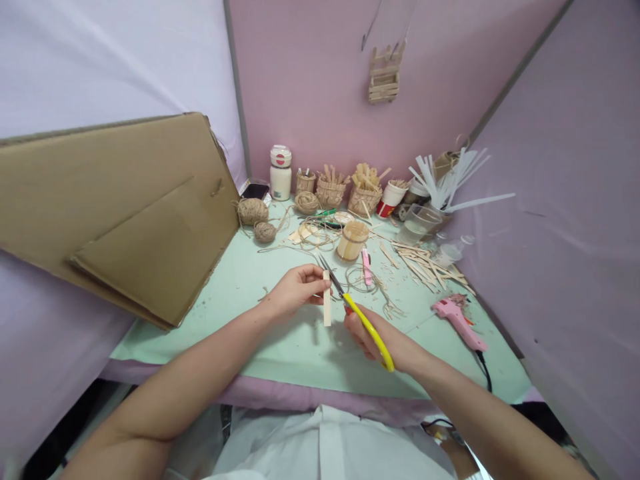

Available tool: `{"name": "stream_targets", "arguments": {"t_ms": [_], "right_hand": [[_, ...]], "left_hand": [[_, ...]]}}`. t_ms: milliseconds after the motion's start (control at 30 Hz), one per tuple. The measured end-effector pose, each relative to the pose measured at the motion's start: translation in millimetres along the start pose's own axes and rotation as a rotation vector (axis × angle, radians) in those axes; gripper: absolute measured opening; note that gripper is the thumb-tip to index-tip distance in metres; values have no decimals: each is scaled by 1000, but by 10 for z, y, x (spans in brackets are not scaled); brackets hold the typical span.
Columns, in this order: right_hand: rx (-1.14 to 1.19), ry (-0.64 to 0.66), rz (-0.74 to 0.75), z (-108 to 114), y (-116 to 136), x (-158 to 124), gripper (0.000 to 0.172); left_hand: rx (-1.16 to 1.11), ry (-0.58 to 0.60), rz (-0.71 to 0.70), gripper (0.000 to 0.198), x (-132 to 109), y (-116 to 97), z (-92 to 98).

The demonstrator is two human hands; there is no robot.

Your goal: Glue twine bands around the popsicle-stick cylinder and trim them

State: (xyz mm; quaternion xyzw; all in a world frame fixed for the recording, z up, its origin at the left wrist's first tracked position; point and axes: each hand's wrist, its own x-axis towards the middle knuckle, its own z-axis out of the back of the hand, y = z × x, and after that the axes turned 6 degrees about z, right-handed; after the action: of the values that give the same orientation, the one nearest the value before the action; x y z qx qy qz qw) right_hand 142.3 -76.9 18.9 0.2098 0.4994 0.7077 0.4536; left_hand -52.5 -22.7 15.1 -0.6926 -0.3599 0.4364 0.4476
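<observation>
My left hand [301, 288] pinches a short, flat wooden stick [327, 310] upright above the table. In my right hand [376, 333] is a pair of scissors [367, 323] with yellow handles, its blades pointing up and left beside the top of the stick. Whether the blades touch the wood I cannot tell. Just beyond the scissors stands a small round wooden cup [353, 241]. A pink utility knife [367, 267] lies to its right, next to loose twine [390, 303].
Twine balls [253, 211] sit at the back left, near a white bottle [281, 175]. Baskets of sticks [365, 193] line the wall. At right are scattered wooden strips [425, 263] and a pink glue gun [460, 321] with a cord. Cardboard [150, 200] leans along the left side.
</observation>
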Motion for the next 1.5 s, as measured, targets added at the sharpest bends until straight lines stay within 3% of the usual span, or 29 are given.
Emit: {"name": "stream_targets", "arguments": {"t_ms": [267, 567, 1500], "right_hand": [[60, -7, -60, -42, 47, -38, 46], [-6, -6, 6, 51, 57, -77, 41], [-37, 24, -39, 76, 35, -73, 38]], "left_hand": [[-23, 6, 20, 27, -20, -25, -8], [-11, 30, 10, 30, -30, -43, 4], [26, 44, 61, 23, -25, -43, -9]]}}
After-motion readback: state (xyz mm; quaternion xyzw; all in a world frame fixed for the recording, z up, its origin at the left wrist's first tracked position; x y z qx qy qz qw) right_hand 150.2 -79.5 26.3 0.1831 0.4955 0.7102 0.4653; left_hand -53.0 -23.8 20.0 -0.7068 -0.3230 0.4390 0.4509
